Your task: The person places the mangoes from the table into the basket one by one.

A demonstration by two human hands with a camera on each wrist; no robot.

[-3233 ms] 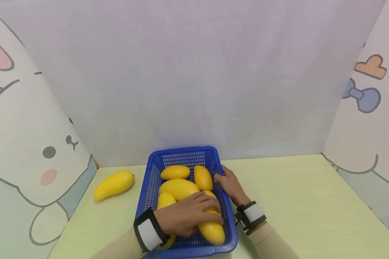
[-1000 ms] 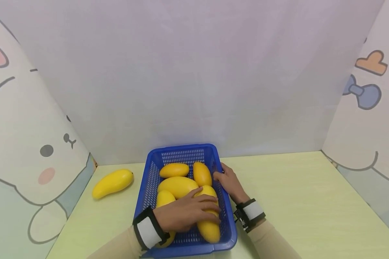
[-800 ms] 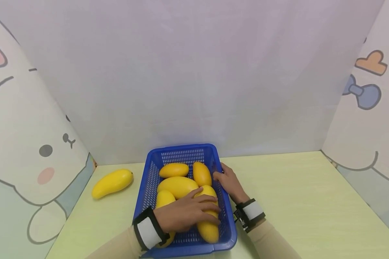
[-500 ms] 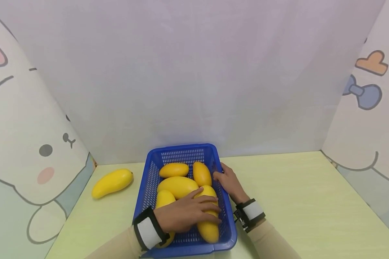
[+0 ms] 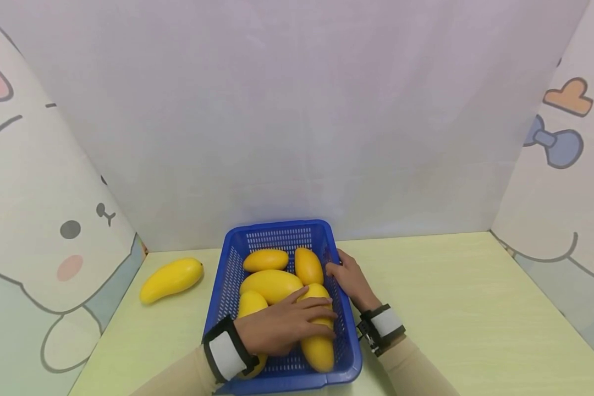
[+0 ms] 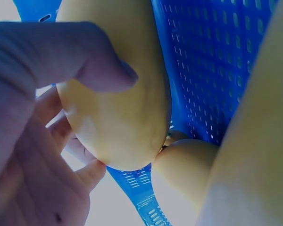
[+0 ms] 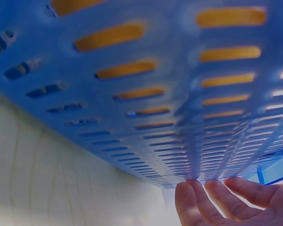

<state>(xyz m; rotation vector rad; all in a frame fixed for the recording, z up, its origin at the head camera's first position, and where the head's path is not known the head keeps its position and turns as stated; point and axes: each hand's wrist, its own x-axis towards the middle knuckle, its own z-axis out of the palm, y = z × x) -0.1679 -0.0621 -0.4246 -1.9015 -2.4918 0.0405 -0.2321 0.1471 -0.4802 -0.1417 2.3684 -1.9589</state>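
A blue perforated plastic basket point(image 5: 344, 352) stands on the table with several yellow mangoes inside. In the head view my left hand point(image 5: 282, 327) reaches over its front half and holds a long mango point(image 5: 319, 356) lying along the right wall. The left wrist view shows the thumb on one side of that mango point(image 6: 127, 125) and fingers on the other. My right hand point(image 5: 353, 280) grips the basket's right rim, thumb over the edge. Its fingertips point(image 7: 221, 193) touch the outer wall in the right wrist view. My left hand and wrist partly cover another mango point(image 5: 252, 302).
One elongated yellow mango point(image 5: 172, 280) lies on the pale green table point(image 5: 455, 308), left of the basket. Farther back in the basket are a wide mango point(image 5: 269, 285) and two smaller ones. A white cloth wall point(image 5: 297, 121) rises behind, with cartoon-printed panels at both sides.
Since the earliest frame, the front end of the held mango has shifted slightly left, and the left fingers have spread a little. In the last second almost nothing differs; the right hand keeps its place.
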